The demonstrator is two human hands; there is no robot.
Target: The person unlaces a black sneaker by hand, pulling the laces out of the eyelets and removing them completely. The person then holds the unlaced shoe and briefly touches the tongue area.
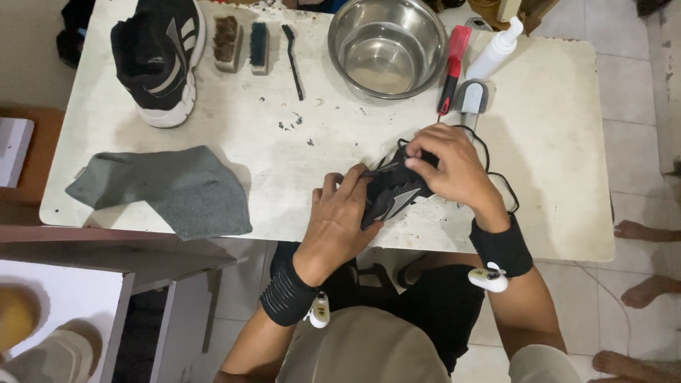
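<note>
Held shoe: a black sneaker (394, 193) with pale side stripes, lying at the near middle of the white counter (553, 156), between both hands.
Long axis: it runs on a slant from the near left up toward the far right; which end is the toe cannot be told (the hands cover both ends).
Left hand (339, 225): curled around the near-left end of the sneaker, fingers closed on it, thumb on the upper.
Right hand (454, 169): laid over the far-right end, fingers bent narrow and pinching a black lace (496, 170) that loops out over the counter past the wrist.
Second shoe: a matching black sneaker (162, 60) on its white sole at the far left corner, well apart from the hands.
Cloth: a grey rag (170, 188) lying crumpled at the left edge.
Brushes: a brown-bristled block (227, 42), a dark-bristled block (259, 47) and a thin black brush (292, 60), side by side.
Bowl: a steel basin (387, 45) at the far middle.
Beside the bowl: a red-handled brush (451, 69) and a white pump bottle (494, 51).
</note>
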